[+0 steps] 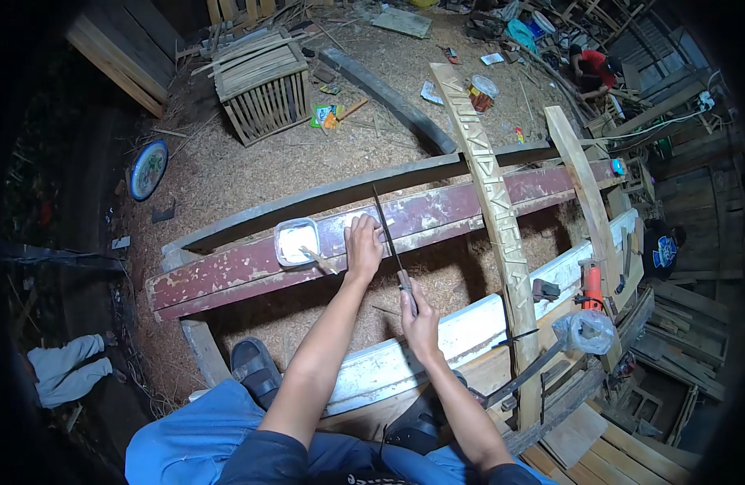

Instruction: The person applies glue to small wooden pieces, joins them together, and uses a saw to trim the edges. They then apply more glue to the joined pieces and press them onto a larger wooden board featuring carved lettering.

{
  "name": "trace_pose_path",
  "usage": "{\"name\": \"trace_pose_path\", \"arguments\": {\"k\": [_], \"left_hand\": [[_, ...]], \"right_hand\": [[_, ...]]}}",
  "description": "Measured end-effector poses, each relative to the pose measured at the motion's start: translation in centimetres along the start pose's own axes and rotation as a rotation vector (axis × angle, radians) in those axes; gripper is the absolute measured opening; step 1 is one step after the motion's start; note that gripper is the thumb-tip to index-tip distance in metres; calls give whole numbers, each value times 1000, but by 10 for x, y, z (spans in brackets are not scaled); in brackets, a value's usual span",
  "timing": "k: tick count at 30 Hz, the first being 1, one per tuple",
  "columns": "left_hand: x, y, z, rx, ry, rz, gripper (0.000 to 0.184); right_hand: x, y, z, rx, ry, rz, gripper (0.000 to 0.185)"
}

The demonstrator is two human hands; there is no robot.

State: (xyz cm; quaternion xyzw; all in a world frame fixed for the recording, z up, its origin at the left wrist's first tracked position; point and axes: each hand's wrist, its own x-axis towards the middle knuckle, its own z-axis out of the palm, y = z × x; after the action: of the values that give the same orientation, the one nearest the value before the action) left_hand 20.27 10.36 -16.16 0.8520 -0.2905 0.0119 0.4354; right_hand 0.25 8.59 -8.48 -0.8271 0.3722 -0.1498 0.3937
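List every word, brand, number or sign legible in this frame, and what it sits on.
No text reads with certainty.
Green packet: print too small.
Dark cloth: blue print, blurred.
Tub: markings too small.
Long board: raised letter-like shapes; whether letters, I cannot tell.

Cool, hard lt over my work, source out of view. Glare on the maroon plank [219, 276] beside my left hand [363, 245]; white tub's [296, 242] inside washed out. Dk shadows under the plank's nr edge. My right hand [421, 314] looks sharp. Bg dims past the plank's rt end; fisheye bends outer bits, corners blk.
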Motion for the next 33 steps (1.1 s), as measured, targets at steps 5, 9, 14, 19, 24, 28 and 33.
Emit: {"name": "trace_pose_path", "arguments": {"k": [5,9,14,19,24,28,33], "left_hand": [[3,-18,-10,-129,-89,107,7],[-5,-19,-18,-117,-130,97,8],[0,-13,-26,-44,-157,105,9],[3,-14,-21,-68,-98,80,8],[3,-16,-21,-48,-107,112,10],[3,-14,-23,-57,-119,86,9],[0,-11,-18,-45,-79,47,7]], "right_hand": [[1,2,-1,108,70,91,41],[19,-8,10,111,177,40,42],[41,-10,31,110,114,77,42],[56,-21,45,100,134,81,43],[65,-26,44,33,120,4,43],[64,-34,45,-56,56,43,41],[60,-38,42,-86,43,25,40]]}}
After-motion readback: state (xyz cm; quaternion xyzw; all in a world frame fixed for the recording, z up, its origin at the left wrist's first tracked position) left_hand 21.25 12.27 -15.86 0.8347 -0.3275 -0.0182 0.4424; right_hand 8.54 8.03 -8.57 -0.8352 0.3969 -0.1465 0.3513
